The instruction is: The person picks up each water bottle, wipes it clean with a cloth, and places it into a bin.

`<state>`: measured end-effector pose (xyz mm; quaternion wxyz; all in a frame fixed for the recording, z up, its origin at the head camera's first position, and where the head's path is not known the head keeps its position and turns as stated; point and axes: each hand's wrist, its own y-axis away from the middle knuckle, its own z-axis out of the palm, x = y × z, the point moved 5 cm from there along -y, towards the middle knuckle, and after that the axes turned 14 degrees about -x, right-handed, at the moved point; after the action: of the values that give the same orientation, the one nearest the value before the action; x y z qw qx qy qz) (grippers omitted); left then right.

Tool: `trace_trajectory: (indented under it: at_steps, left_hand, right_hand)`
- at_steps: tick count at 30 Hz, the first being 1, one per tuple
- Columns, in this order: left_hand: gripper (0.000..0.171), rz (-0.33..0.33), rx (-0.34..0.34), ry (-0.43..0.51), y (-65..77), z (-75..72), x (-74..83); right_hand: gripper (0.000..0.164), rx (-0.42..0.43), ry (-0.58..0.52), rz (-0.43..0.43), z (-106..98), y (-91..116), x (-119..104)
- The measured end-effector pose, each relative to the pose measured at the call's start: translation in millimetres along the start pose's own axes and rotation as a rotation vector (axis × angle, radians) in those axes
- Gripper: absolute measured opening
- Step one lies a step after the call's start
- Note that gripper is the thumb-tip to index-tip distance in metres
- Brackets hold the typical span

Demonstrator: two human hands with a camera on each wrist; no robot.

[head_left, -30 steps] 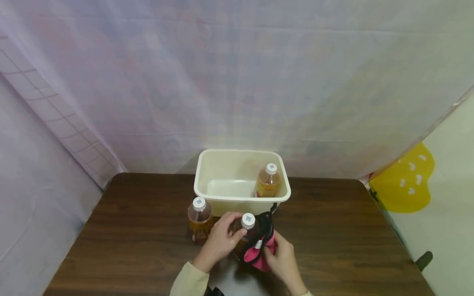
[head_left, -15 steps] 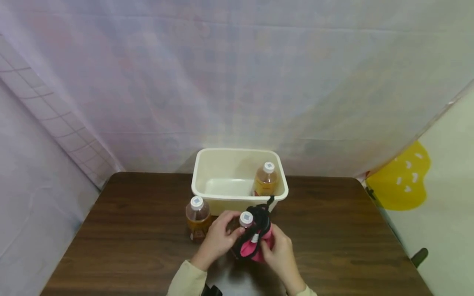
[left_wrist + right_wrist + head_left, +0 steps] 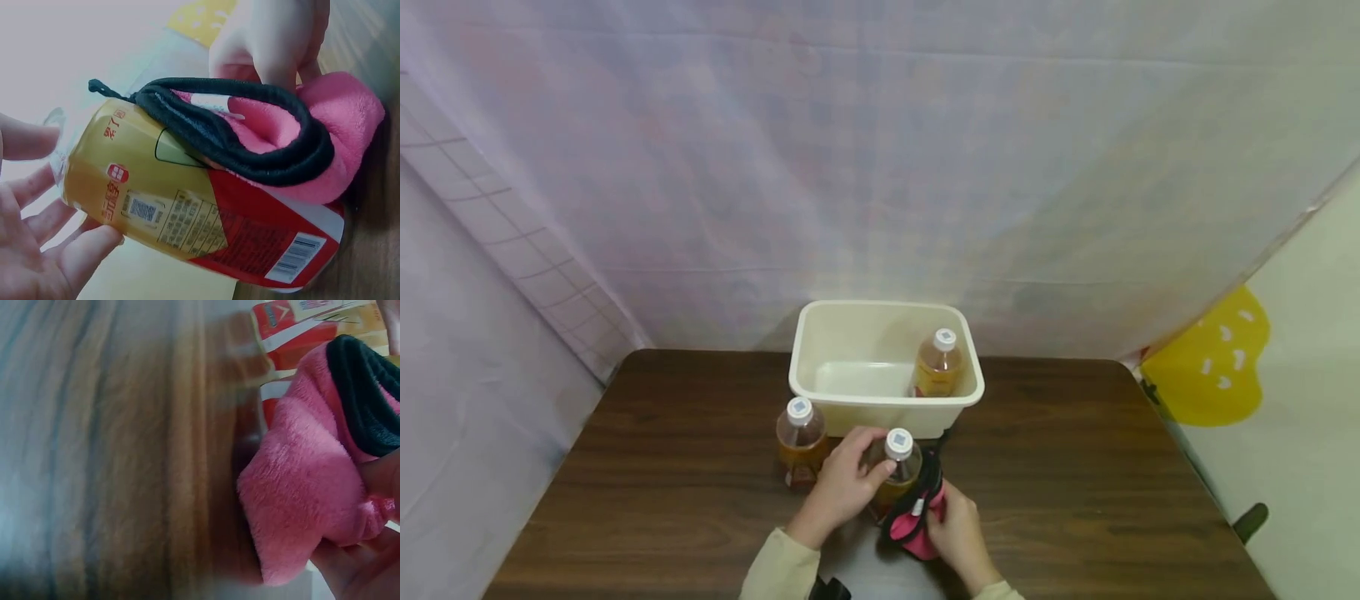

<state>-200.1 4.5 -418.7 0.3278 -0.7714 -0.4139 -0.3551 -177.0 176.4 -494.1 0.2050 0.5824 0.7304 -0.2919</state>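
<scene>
In the head view, a capped bottle of amber drink stands upright in front of the bin. My left hand holds it around its upper part, thumb on the near side. The left wrist view shows its gold and red label. My right hand pinches a bunched pink plush cloth with black edging and a white tag, held against the bottle's lower right side. The right wrist view has the folded cloth close over the table, my thumb and fingers gripping its edge.
A cream plastic bin stands at the table's back, with one similar bottle inside at its right end. Another bottle stands left of my left hand. The brown wooden table ends at a curtain behind.
The cloth and my right hand first rose beside the bottle's neck, then came down to its lower side. My left hand has stayed on the bottle.
</scene>
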Motion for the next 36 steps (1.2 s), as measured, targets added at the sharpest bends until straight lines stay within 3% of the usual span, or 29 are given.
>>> trace_trajectory:
  at_steps: [6, 12, 16, 22, 27, 36]
  left_hand:
    - [0.037, 0.026, 0.074, -0.07, -2.1, 2.3, 2.6]
    - [0.048, -0.013, 0.136, -0.157, -3.4, 5.9, 3.3]
    - [0.048, -0.006, 0.109, -0.122, -2.5, 5.2, 1.7]
    - [0.038, 0.077, 0.084, -0.059, -1.9, 2.9, 0.2]
    - [0.038, 0.07, 0.039, -0.06, -0.7, 1.5, -1.5]
    - [0.039, 0.071, -0.021, -0.097, -2.1, 0.3, -0.8]
  right_hand:
    - [0.026, 0.025, -0.001, -0.006, -0.1, -0.9, 1.6]
    - [0.031, 0.076, -0.013, -0.049, -0.5, 0.6, -1.0]
    - [0.034, 0.087, -0.059, -0.082, -4.8, 4.5, -4.9]
    - [0.035, 0.091, -0.16, -0.134, -28.1, 10.9, -22.1]
    - [0.034, 0.119, -0.218, -0.184, -50.2, 8.5, -42.2]
    - [0.04, 0.167, -0.119, -0.306, -73.7, -3.2, -70.3]
